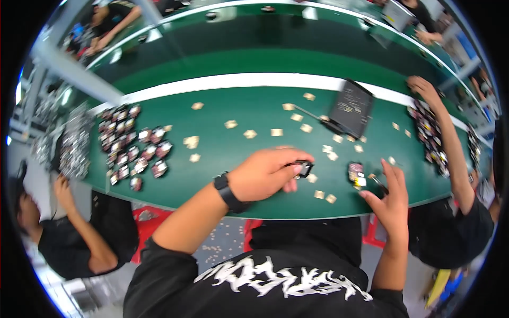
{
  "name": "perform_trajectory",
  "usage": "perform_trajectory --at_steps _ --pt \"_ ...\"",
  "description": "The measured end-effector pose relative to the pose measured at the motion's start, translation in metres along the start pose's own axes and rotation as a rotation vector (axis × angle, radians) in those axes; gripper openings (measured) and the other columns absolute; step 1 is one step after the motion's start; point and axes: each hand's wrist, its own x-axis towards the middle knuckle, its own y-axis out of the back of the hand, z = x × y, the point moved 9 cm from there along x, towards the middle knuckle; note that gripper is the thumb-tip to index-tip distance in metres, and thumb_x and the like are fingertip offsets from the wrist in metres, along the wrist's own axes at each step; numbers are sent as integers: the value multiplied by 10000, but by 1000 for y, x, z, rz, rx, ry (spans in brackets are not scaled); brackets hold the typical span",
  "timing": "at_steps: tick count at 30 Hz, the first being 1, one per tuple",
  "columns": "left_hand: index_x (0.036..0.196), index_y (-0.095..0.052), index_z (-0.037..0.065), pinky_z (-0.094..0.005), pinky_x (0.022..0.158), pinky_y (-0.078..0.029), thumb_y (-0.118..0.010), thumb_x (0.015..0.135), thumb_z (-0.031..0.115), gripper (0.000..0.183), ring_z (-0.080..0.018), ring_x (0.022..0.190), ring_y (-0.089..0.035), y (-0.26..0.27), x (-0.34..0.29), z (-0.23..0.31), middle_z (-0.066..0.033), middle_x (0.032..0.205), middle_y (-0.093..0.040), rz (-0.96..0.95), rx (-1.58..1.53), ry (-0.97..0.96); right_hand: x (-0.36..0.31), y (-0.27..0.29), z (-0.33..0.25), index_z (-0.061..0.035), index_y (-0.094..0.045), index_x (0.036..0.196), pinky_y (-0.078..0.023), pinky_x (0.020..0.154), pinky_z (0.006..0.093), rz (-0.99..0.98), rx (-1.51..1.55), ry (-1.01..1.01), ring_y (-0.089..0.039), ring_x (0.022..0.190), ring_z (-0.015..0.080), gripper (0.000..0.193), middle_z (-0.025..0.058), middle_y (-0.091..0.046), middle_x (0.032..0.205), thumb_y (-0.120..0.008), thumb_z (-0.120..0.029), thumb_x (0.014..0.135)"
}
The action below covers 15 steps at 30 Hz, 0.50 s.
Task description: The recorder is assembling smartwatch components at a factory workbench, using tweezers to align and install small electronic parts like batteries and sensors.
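My left hand, with a black watch on its wrist, is closed round a small black part with a shiny face. Its thumb and fingers pinch the part just above the green table. Over the table's near edge, my right hand is open, thumb and forefinger spread. A thin dark tool shows in the gap between them, and its kind is not clear. Just left of that hand lies a small dark red and black unit with a yellow spot.
Small pale square pieces are scattered over the table. Many dark units with shiny tops crowd its left side, and more line the right. A black tablet-like panel lies at the back. Co-workers sit on both sides; one arm reaches in.
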Motion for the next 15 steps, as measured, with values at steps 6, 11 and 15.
perform_trajectory --at_steps 6,11,15 --pt "1237 -632 6 -302 782 -540 -530 988 21 269 -197 883 -665 90 -113 17 -116 1019 -619 671 502 -124 1 -25 -20 -25 -563 1325 -514 834 386 23 -147 116 -610 1009 316 691 119 -551 1194 -857 -120 707" --pt "1247 -623 5 -343 822 -519 -612 934 49 316 -257 901 -652 138 -221 1 -171 1068 -676 1203 743 36 5 -34 -20 -4 -588 1229 -501 847 383 59 -120 182 -601 1007 321 533 125 -561 1145 -814 -90 754" --pt "1155 -629 -14 -419 791 -530 -615 918 57 248 -364 899 -674 156 -282 -21 -209 976 -685 1372 757 240 1 -33 -23 0 -596 1186 -493 834 368 83 -78 236 -598 979 310 482 126 -572 1104 -804 -73 757"
